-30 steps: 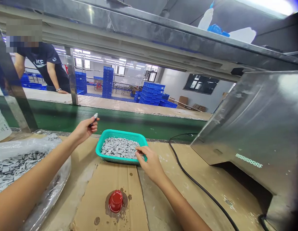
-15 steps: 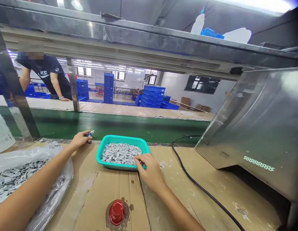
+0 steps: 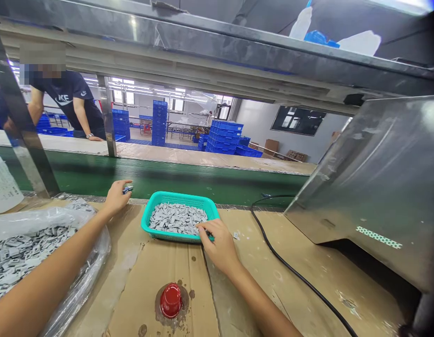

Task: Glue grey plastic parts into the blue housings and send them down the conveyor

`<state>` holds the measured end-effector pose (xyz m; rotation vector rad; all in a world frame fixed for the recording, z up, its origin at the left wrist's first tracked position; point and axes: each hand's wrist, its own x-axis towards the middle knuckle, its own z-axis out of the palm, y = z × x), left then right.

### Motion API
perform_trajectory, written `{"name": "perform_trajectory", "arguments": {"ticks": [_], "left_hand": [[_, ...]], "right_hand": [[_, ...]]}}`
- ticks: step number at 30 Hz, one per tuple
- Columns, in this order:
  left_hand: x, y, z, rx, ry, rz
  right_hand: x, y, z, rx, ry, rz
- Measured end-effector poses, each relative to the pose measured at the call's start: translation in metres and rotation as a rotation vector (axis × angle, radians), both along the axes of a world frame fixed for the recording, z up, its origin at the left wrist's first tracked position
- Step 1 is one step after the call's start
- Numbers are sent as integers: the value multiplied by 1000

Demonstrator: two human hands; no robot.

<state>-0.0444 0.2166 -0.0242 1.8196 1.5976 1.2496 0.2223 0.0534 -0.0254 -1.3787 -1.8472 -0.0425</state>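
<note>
My left hand [image 3: 118,197] is held over the near edge of the green belt, left of the basket. Its fingers curl round a small blue-and-grey piece [image 3: 127,189], mostly hidden by the hand. A turquoise plastic basket [image 3: 180,195] holds many small grey plastic parts [image 3: 177,218]. Over its right front rim reaches my right hand [image 3: 220,244], thumb and forefinger pinched together at the parts. What lies between those fingertips is too small to make out. Beneath my left forearm a clear plastic bag [image 3: 101,245] lies open, full of similar grey parts [image 3: 31,245].
An upturned red cup [image 3: 171,300] sits on wet cardboard in front. A black cable [image 3: 290,264] runs down the right side beside a metal housing [image 3: 374,178]. The green conveyor belt [image 3: 175,175] crosses behind. A white container [image 3: 4,185] stands left. Across the belt leans a person [image 3: 68,98].
My left hand has turned and its fingers have lifted a little, hiding more of the blue-and-grey piece. My right hand stays at the basket rim. The view has shifted slightly.
</note>
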Motion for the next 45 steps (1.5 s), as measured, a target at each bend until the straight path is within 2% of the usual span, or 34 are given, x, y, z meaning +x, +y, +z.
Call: {"name": "perform_trajectory", "arguments": {"ticks": [2, 5, 8, 10, 14, 21, 27, 38, 45], "left_hand": [[13, -12, 13, 25, -14, -126], [44, -34, 27, 53, 13, -380], [71, -54, 26, 75, 146, -583], [79, -62, 21, 84, 247, -642], [78, -66, 14, 101, 374, -664], [76, -66, 17, 132, 463, -706], [78, -65, 17, 143, 494, -658], [79, -66, 16, 164, 468, -626], [80, -69, 19, 172, 295, -540]], "right_hand": [[0, 0, -1, 6, 11, -11], [1, 1, -3, 18, 36, -48], [1, 1, -5, 9, 48, -76], [2, 1, -4, -13, 44, -81], [4, 3, 2, -73, 24, -109], [-1, 23, 15, -157, -112, -167], [3, 40, 18, -198, -175, -181], [1, 43, 18, -471, -325, -135], [1, 52, 15, -535, -332, -113]]}}
